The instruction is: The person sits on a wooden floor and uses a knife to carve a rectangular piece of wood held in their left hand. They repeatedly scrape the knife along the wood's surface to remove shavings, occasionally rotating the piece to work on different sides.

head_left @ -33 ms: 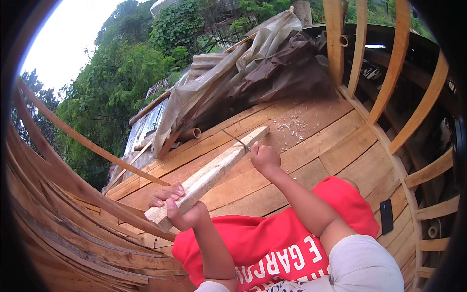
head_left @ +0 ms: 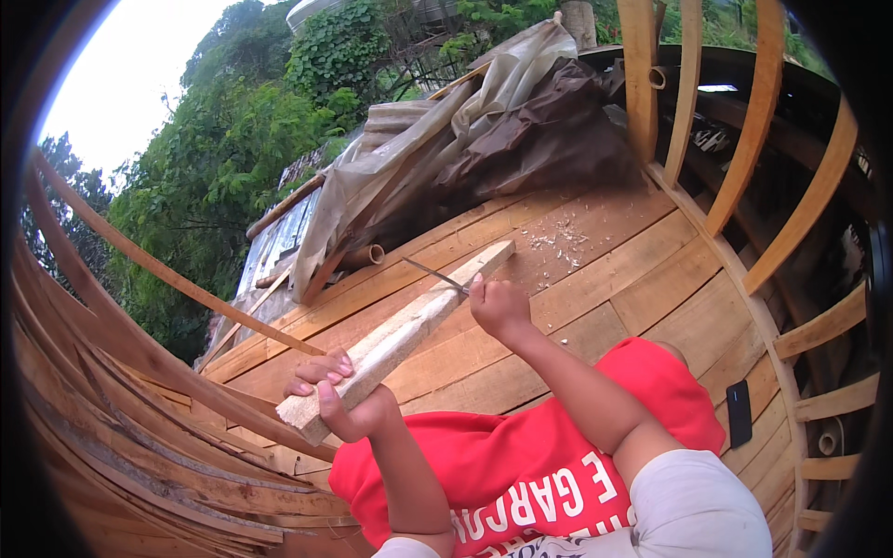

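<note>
My left hand (head_left: pixel 349 400) is closed around the near end of a long pale piece of wood (head_left: pixel 409 330), its fingers over the top and thumb at the near side. The wood slants away to the right and tapers to a narrow far end. Closed in a grip, my right hand (head_left: pixel 499 305) is beside the far half of the wood. From it a thin dark blade (head_left: pixel 435 272), like a slim knife, reaches left across the wood's upper face. Its handle is hidden in my fingers.
Wood shavings (head_left: pixel 563 240) lie on the plank floor (head_left: pixel 651 270) beyond my right hand. Curved wooden ribs (head_left: pixel 744 130) rise at the right, with a dark phone (head_left: pixel 739 414) near them. Bent planks (head_left: pixel 139 418) line the left. Crumpled tarps (head_left: pixel 549 139) cover something at the back.
My right hand and the blade have shifted slightly left along the wood, and the blade's tip reaches further left. My left hand and the wood stay in place.
</note>
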### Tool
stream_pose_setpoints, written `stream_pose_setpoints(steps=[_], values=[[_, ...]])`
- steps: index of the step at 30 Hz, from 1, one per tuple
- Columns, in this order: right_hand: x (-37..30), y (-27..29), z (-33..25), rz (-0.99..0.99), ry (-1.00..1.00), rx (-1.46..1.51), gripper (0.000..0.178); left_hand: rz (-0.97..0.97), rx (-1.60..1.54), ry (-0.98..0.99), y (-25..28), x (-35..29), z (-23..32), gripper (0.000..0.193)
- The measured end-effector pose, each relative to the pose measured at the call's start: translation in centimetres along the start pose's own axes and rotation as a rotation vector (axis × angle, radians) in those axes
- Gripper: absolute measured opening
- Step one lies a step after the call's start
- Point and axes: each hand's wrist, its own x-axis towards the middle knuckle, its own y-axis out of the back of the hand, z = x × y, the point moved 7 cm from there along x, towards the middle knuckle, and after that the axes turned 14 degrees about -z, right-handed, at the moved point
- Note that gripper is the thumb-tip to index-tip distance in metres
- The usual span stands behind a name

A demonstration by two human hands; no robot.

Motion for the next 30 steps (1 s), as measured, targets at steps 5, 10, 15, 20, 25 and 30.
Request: stream_pose_setpoints(steps=[5, 10, 15, 20, 25, 30], values=[[2.6, 0.9, 8.5, 0.203, -0.205, 0.071, 0.062, -0.081, -0.012, 0.009, -1.9, -0.4, -0.5, 0.019], [-0.1, 0.4, -0.2, 0.008, 0.11, -0.069, 0.062, -0.052, 0.037, -0.023, -1.3, -0.5, 0.6, 0.02], [3.4, 0.5, 9.2, 0.166, -0.176, 0.016, 0.06, -0.123, -0.046, -0.014, -1.9, -0.1, -0.7, 0.019], [1.4, -1.3, 1.4, 0.039, 0.113, -0.031, 0.06, -0.07, 0.004, -0.022, 0.3, 0.2, 0.0, 0.019], [3.8, -0.2, 8.8, 0.274, -0.169, -0.029, 0.062, -0.152, -0.088, 0.002, -0.7, 0.6, -0.8, 0.018], [0.1, -2.6, -1.5, -0.03, 0.301, 0.0, 0.065, -0.038, -0.011, 0.008, 1.7, 0.6, -0.3, 0.023]])
